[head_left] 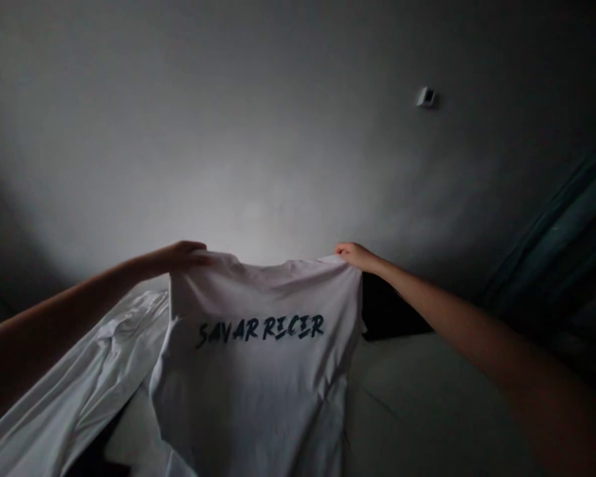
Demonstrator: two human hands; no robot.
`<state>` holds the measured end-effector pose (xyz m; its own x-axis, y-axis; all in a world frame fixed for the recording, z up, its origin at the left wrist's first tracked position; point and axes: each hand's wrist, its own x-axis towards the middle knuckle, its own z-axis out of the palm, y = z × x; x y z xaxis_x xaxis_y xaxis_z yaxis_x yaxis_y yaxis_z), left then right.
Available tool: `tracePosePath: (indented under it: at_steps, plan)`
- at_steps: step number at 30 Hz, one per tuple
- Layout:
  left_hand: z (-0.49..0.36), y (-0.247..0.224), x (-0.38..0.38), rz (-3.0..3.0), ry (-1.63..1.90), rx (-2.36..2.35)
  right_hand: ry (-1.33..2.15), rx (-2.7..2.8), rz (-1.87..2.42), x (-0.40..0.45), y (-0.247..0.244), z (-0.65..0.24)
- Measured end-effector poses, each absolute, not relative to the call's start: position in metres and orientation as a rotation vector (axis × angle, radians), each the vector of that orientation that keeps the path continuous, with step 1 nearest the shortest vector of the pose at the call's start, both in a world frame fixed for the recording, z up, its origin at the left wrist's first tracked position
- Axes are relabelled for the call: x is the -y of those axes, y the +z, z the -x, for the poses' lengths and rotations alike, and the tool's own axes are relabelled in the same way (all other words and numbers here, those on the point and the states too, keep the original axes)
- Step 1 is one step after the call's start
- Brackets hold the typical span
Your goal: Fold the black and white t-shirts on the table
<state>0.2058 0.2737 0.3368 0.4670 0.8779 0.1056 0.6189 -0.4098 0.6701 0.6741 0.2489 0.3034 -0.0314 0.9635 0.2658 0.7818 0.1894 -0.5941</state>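
A white shirt [258,384] with dark lettering across it hangs spread out between my hands in the middle of the view. My left hand [189,254] is closed on the shirt's upper left corner, near the shoulder. On the other side, my right hand [355,256] pinches the upper right shoulder. The fabric sags a little at the neckline between them, and creases run down its right side. The lower part of the shirt runs out of the bottom of the view.
Rumpled white cloth [114,358] lies at the lower left, with something dark below it. A black object [392,311] is behind the shirt on the right, above a pale surface [417,397]. A small white device [426,97] is on the grey wall [258,132]. Dark teal fabric [566,225] hangs at right.
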Motion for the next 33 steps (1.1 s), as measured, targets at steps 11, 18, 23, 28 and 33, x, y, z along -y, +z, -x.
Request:
tracePosePath:
  at_steps: [11,18,23,28,33]
  plan:
    - [-0.216,0.542,-0.215,-2.507,1.36,-1.607,-0.139,1.746,1.252,-0.189,0.502,-0.654]
    - [-0.21,0.582,-0.184,-2.717,1.653,-1.742,-0.344,1.547,1.154,-0.176,0.549,-0.635]
    - [-0.205,0.586,-0.181,-2.852,1.484,-1.7,0.217,1.816,1.141,-0.165,0.545,-0.623]
    - [-0.188,0.572,-0.184,-2.526,1.471,-1.518,0.344,1.685,1.029,-0.159,0.523,-0.627]
    - [-0.175,0.508,-0.178,-2.382,1.303,-1.278,0.318,1.589,0.948,-0.152,0.471,-0.623]
